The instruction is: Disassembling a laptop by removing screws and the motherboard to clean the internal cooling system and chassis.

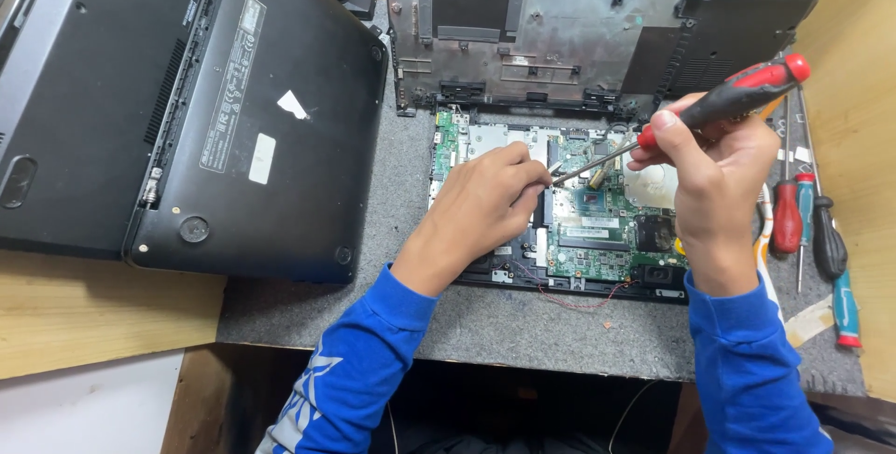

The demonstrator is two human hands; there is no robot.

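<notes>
Head view, looking down on my two hands at an opened laptop. My right hand (714,183) holds a red-and-black-handled screwdriver (737,99), its fingers clamped around the grip; the steel shaft slants down toward 8 o'clock so that the tip meets the green circuit board (597,221) near the board's upper middle. The slanted hold, I judge, keeps the handle clear of my line of sight to the tip. My left hand (490,202) rests on the board's left half, its fingers curled together right at the tip, apparently steadying the shaft or pinching a small part there; I cannot tell which.

The board sits in the black lower shell of the laptop (504,272), which lies flat on the grey felt mat (523,323) covering the wooden desk (84,314). At 12 o'clock from the board lies the removed grey-and-black inner cover (560,25), turned inside up. At 9 to 10 o'clock lies a closed black laptop (252,127), underside up, overlapping a second dark laptop (56,90) at the left edge. At 3 o'clock from my right hand, spare screwdrivers with red, black and teal handles (812,221) lie side by side, near enough to reach. A thin red wire (579,303) trails from the shell's near edge onto the mat.
</notes>
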